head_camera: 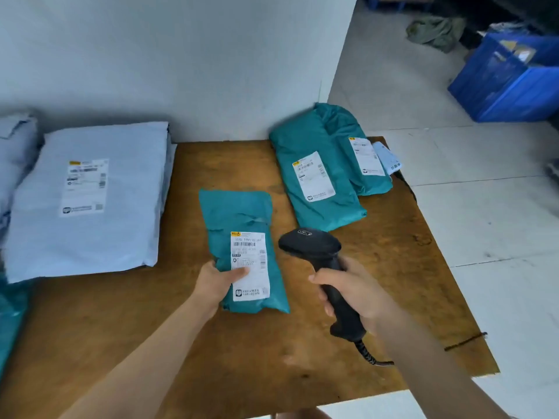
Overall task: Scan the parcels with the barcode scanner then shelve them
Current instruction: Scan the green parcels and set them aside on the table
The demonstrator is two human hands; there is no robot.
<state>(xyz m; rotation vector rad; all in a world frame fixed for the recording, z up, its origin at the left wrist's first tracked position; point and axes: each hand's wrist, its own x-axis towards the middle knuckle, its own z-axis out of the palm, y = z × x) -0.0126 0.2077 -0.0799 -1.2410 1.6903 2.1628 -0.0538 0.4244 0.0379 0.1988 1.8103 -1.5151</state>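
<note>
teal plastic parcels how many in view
4. One teal plastic parcel in the left hand mid-table; two overlapping at back right, nearer and farther; one cut off at the left edge. Others may lie outside the frame.

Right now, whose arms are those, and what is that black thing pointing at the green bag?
There is no machine here. A person wears a camera on the head, so the single picture looks down at their own two arms. The left hand holds a small teal parcel, thumb on its white label. The right hand grips a black barcode scanner, its head close to that label. On the brown table a second teal parcel and a third teal parcel lie farther back, and a big grey parcel lies on the left. A blue crate stands on the floor.
</note>
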